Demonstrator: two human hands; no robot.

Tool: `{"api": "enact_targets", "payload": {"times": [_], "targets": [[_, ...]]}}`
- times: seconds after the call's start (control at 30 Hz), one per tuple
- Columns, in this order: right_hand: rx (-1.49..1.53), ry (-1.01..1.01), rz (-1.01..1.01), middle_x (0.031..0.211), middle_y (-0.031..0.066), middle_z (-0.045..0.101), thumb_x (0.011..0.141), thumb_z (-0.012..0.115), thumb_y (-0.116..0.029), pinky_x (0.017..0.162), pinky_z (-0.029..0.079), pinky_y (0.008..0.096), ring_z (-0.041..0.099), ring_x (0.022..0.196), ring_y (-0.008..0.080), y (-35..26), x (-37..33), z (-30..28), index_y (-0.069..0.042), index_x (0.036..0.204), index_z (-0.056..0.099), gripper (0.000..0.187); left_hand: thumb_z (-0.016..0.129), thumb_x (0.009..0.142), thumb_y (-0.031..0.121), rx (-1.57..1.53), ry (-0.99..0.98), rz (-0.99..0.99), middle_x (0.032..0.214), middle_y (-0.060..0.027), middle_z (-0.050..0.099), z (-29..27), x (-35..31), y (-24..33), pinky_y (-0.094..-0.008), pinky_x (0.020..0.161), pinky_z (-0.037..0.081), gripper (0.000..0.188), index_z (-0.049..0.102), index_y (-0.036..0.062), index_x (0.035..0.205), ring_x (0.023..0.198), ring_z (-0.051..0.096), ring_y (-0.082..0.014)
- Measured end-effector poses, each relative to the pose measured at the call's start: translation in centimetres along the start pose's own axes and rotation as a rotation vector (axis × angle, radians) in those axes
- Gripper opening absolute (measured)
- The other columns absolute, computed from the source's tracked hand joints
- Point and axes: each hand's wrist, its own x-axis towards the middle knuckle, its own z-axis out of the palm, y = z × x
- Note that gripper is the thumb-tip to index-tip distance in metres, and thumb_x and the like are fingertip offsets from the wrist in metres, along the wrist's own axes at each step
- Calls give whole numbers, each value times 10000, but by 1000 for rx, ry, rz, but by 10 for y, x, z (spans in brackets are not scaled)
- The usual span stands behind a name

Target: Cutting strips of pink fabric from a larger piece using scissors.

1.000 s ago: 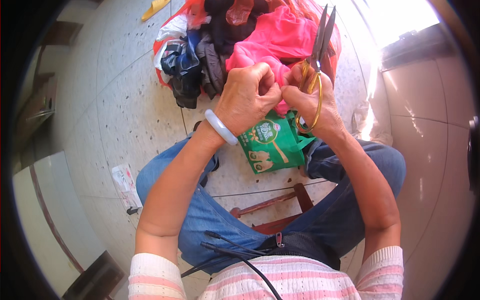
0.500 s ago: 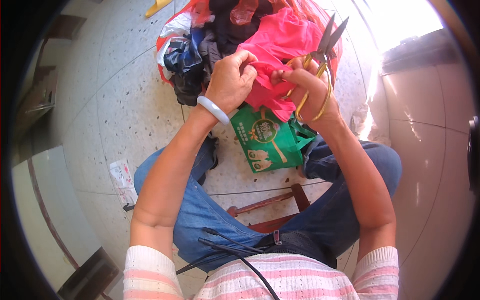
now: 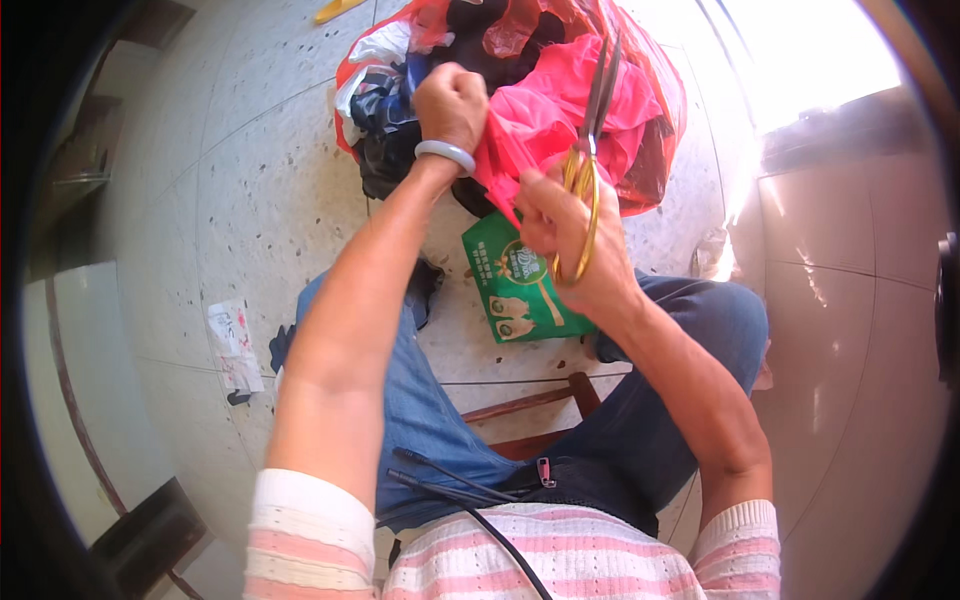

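Observation:
Bright pink cloth [image 3: 555, 105] is drawn tight between my two hands, over a heap of clothes in a red plastic bag [image 3: 668, 90]. My left hand [image 3: 452, 108], with a pale bangle at its wrist, is closed in a fist at the cloth's left edge; its fingertips are hidden. My right hand [image 3: 585, 245] pinches the near end of the cloth. Gold-handled scissors [image 3: 599, 98] hang on that same hand, their blades pointing away from me and nearly together. Below the cloth stands a green printed bag [image 3: 515, 295], partly covered by my right hand.
Dark clothing [image 3: 388, 160] and white plastic [image 3: 385, 45] fill the bag's left side. A wooden stool [image 3: 530, 405] shows between my knees. A printed paper [image 3: 234, 345] lies on the tiled floor to the left. Black cables [image 3: 470, 500] cross my lap.
My left hand has moved away from me, and my right hand has come nearer, stretching the pink cloth between them. The scissor blades have swung closer together.

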Motion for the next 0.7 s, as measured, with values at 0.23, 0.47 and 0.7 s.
{"api": "enact_targets", "payload": {"times": [0.23,0.47,0.7], "targets": [[-203,126,-43,612,-29,363,898,525,-76,435,244,220,298,464,45,-49,-64,-13,-132,787,375,195,449,860,56,-82,-207,285,674,-253,549,38,1,36,-447,563,455,99,540,35,828,702,597,-428],[198,429,89,635,-26,389,895,541,-74,421,240,206,315,500,39,-35,-95,3,-118,776,379,206,447,872,57,-213,-439,217,710,-274,582,49,-40,37,-529,616,441,73,506,27,903,727,583,-462],[450,211,33,689,6,477,924,507,-93,510,318,235,362,519,70,-39,-30,-32,-76,799,462,134,641,877,398,-76,-231,174,563,-104,559,16,-3,36,-330,536,473,410,567,1,943,547,606,-238]]}}
